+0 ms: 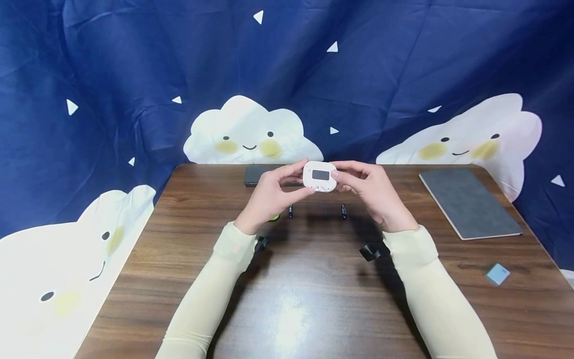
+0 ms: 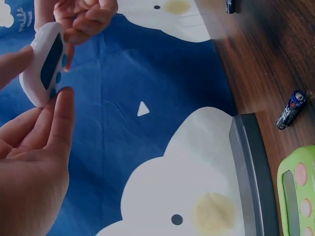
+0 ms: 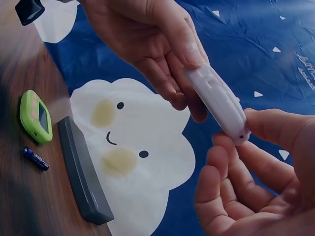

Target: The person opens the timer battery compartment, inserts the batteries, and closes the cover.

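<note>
Pinching a white device (image 1: 320, 176) by opposite sides between thumb and fingers of left hand (image 1: 271, 194) and right hand (image 1: 375, 193), aloft near the middle of the far edge of the table (image 1: 341, 299), with a dark panel (image 1: 320, 175) toward the head camera and lower-rim details too small to tell for a compartment. Below, along that far edge left of the middle, with a dark box (image 1: 256, 175) of unseen contents; nearer the front, with a green device (image 3: 32, 116) partly behind the left hand and two loose batteries (image 1: 344, 211), well apart.
</note>
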Demonstrator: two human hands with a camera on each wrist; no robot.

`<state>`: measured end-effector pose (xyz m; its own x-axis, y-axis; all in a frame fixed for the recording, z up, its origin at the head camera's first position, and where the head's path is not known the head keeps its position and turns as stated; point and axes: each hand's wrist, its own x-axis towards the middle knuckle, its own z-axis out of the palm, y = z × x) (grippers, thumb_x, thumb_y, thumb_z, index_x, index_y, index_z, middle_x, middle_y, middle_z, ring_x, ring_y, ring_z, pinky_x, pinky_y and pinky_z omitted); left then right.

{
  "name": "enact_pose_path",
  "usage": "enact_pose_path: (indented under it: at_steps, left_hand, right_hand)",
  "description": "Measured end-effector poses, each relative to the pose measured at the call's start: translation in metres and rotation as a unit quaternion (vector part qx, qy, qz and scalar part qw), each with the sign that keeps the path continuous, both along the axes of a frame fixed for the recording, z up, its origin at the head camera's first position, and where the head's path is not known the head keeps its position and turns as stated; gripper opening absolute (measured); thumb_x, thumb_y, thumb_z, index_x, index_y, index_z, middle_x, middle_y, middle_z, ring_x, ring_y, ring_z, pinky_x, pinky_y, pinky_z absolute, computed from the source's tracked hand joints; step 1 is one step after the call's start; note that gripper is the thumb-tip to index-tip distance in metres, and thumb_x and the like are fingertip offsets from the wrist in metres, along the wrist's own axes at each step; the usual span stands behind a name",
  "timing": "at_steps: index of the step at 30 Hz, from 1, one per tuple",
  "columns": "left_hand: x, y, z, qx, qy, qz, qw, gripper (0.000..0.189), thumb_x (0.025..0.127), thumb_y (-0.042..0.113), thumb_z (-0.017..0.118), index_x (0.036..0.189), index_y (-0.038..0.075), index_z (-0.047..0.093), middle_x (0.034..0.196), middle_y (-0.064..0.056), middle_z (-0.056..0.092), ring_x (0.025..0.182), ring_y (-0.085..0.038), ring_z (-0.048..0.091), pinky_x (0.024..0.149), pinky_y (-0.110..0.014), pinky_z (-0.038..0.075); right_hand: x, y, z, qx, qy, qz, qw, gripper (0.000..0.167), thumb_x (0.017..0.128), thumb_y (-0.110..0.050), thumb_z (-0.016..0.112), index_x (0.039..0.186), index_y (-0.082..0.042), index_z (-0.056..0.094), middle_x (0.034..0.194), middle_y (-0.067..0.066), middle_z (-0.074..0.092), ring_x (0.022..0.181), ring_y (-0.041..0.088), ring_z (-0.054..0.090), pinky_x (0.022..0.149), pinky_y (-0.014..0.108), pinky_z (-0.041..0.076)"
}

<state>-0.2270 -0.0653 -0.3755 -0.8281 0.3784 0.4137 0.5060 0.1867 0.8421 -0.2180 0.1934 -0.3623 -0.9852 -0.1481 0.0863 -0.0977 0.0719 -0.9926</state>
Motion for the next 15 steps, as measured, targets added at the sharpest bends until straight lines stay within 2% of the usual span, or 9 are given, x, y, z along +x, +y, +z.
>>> enact_pose_path:
  at_steps: [3,8,12,15]
  left_hand:
    - [0.0003,-0.0007,-0.0001,0.001,0.002,0.000,1.0000,0.066,0.094,0.007,0.091,0.155,0.002,0.065,0.137,-0.018,0.079,0.118,-0.030,0.081,0.108,-0.034,0.066]
    - [-0.0029,-0.0026,-0.0031,0.000,0.001,0.008,1.0000,0.063,0.093,0.010,0.092,0.151,0.004,0.070,0.134,-0.016,0.081,0.115,-0.027,0.081,0.108,-0.039,0.066]
    - [-0.0056,-0.0041,-0.0064,0.010,-0.013,0.025,0.9995,0.057,0.093,0.013,0.093,0.146,0.006,0.074,0.129,-0.014,0.083,0.112,-0.024,0.082,0.107,-0.042,0.067]
    - [-0.0063,-0.0048,-0.0063,0.029,-0.030,0.028,0.9987,0.054,0.094,0.014,0.092,0.144,0.007,0.075,0.127,-0.014,0.083,0.111,-0.024,0.081,0.107,-0.045,0.067]
  right_hand:
    - [-0.0011,0.0021,0.0000,-0.002,-0.018,0.012,0.9998,0.045,0.106,-0.019,0.079,0.144,0.004,0.071,0.107,-0.010,0.084,0.085,0.007,0.077,0.083,0.021,0.066]
    - [-0.0023,0.0046,-0.0006,0.026,-0.014,0.031,0.9991,0.045,0.106,-0.020,0.080,0.145,0.001,0.072,0.106,-0.011,0.083,0.090,0.007,0.076,0.083,0.020,0.064]
    - [-0.0022,0.0037,-0.0023,0.042,0.006,0.053,0.9977,0.049,0.100,-0.013,0.086,0.146,-0.002,0.073,0.107,-0.008,0.083,0.096,0.007,0.075,0.084,0.020,0.063]
    - [-0.0013,0.0019,-0.0022,0.051,0.035,0.062,0.9961,0.051,0.096,-0.008,0.089,0.145,-0.003,0.074,0.108,-0.006,0.082,0.096,0.009,0.075,0.082,0.019,0.063]
